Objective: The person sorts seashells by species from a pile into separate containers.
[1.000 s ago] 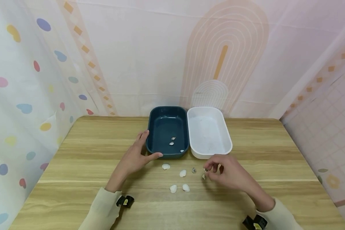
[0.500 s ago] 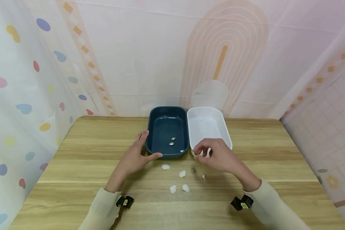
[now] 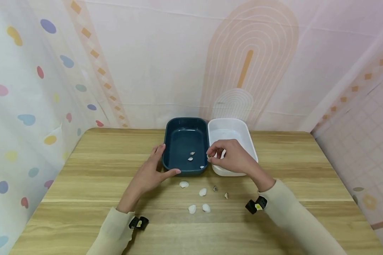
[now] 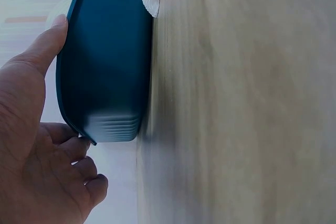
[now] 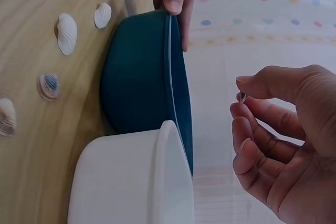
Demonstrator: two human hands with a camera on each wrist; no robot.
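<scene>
My left hand holds the near left corner of a dark teal tray, thumb along its front rim and fingers on its left side; the left wrist view shows the same grip on the teal tray. Three small shells lie inside it. My right hand hovers where the teal tray meets the white tray. It pinches a tiny shell between thumb and fingertips. Several shells lie on the table in front of the trays.
The two trays stand side by side, touching, at the back middle of a wooden table. Patterned curtains close in the left, back and right. The loose shells lie between my forearms.
My right hand lifted from the shells on the table and moved back and left, up over the trays, with a tiny shell pinched. The left hand stayed on the teal tray.
</scene>
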